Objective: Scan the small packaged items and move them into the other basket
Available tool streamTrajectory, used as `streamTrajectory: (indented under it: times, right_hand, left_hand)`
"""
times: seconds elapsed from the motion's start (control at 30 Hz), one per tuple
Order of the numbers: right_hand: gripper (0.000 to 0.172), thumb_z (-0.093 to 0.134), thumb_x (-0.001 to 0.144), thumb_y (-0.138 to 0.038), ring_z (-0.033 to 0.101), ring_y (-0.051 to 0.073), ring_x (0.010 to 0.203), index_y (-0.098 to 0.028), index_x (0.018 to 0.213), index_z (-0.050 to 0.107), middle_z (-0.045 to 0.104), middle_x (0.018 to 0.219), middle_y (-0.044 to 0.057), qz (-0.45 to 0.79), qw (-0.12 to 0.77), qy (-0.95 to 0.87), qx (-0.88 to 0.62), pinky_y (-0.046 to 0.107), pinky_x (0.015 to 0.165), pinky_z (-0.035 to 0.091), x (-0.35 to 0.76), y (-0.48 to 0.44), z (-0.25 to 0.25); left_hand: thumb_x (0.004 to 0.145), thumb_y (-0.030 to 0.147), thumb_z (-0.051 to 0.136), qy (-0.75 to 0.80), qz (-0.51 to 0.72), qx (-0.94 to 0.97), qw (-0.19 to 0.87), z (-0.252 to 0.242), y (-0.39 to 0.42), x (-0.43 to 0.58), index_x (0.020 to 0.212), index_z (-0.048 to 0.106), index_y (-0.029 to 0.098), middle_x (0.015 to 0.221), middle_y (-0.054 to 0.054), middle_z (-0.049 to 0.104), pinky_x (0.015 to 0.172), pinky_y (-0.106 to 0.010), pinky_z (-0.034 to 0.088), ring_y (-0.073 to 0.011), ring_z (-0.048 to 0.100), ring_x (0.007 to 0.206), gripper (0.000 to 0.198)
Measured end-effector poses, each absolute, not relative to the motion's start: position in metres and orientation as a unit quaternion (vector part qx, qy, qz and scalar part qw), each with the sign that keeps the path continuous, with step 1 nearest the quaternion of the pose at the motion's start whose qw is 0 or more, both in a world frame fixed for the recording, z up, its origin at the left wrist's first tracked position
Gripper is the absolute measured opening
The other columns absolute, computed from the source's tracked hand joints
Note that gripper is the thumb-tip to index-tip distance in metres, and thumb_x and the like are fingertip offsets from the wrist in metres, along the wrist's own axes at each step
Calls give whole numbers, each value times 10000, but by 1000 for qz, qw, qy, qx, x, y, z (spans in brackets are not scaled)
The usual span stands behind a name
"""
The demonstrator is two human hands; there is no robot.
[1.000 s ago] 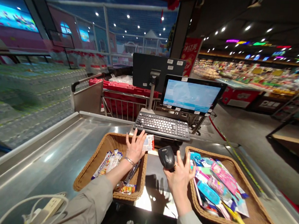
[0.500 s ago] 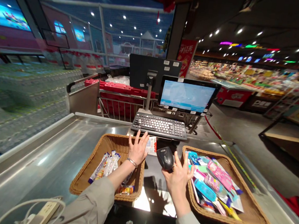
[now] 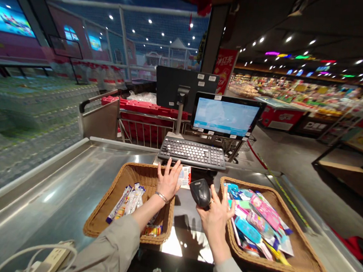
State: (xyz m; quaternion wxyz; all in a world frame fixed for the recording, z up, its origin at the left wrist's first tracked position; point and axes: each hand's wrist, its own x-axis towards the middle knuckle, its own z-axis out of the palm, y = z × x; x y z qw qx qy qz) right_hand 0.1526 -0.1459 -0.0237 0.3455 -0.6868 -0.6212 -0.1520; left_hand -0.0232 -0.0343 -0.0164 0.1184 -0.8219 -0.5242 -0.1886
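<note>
"Black barcode scanner [image 3: 200, 192], lower centre. Which hand's nearer?"

"Right hand [image 3: 215, 218]. Scanner sits against its thumb side, long axis tilted up toward the keyboard [image 3: 192, 152]. Fingers spread; can't tell if it's clamped."

"Left hand [image 3: 167, 182]?"

"Open, fingers apart, holding nothing, above the edge of the wicker basket [image 3: 104, 197]. White-and-red card [image 3: 184, 177] just right of it, lying between both hands, nearer the left."
</note>
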Motion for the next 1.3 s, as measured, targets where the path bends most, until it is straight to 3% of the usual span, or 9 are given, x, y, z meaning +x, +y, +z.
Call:
streamTrajectory:
  times: [0.57,0.97,1.17,1.3]
  right_hand:
    - [73,605,755,-247,249,357,1401,-207,770,665,612,1309,62,-136,349,-624,-685,635,1071,88,151,-149,-20]
    - [203,596,755,-280,256,354,1410,-240,926,698,606,1317,57,-155,351,-602,-700,643,1063,137,159,-149,-21]
    - [164,582,759,-281,309,373,1381,-218,853,701,618,1295,84,-179,355,-572,-718,643,1055,151,167,-154,-19]
    - [207,576,768,-288,272,364,1402,-228,918,705,606,1312,81,-183,343,-564,-729,612,1056,202,175,-160,-17]
  left_hand:
    - [786,319,616,-518,-191,-825,119,-15,-33,-19,1505,304,225,1582,-78,253,1139,-684,-67,-327,33,1491,790]
    - [793,343,600,-506,-191,-833,119,-13,-31,-10,1504,306,232,1584,-74,249,1140,-679,-74,-321,10,1492,778]
    - [800,347,590,-482,-198,-845,121,-9,-31,6,1504,307,222,1584,-68,250,1142,-671,-86,-314,11,1493,769]
    - [795,357,595,-463,-205,-854,122,-6,-31,18,1504,307,219,1580,-74,266,1139,-685,-68,-327,9,1491,778]
